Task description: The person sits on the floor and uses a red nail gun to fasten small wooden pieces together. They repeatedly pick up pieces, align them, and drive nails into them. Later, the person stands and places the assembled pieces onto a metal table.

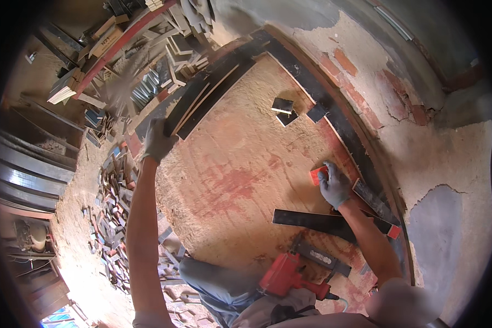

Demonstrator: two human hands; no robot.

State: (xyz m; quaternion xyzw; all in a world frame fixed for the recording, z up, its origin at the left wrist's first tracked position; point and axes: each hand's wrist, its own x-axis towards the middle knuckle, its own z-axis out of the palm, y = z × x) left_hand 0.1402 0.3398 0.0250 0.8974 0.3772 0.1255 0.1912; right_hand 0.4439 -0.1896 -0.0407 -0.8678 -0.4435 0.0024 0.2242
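At the upper left of the work surface, my left hand (158,141), in a grey glove, is closed round the near end of the long dark boards (216,90). Their pale cut edges face up, and my fingers are partly hidden behind the wood. Over on the right, my gloved right hand (334,186) pinches a small orange-red block (317,175) just above the dusty surface. Below my right forearm lies a dark plank (306,219). A red nail gun (283,276) rests close to my lap, with a hose at its handle.
Two small dark offcuts (282,105) lie on the sawdust-covered worktop (224,164). Dark strips (347,136) run along its right edge, beside a chipped plaster wall (421,131). Many wood scraps (115,213) heap on the floor to the left, and stacked timber (175,49) stands behind.
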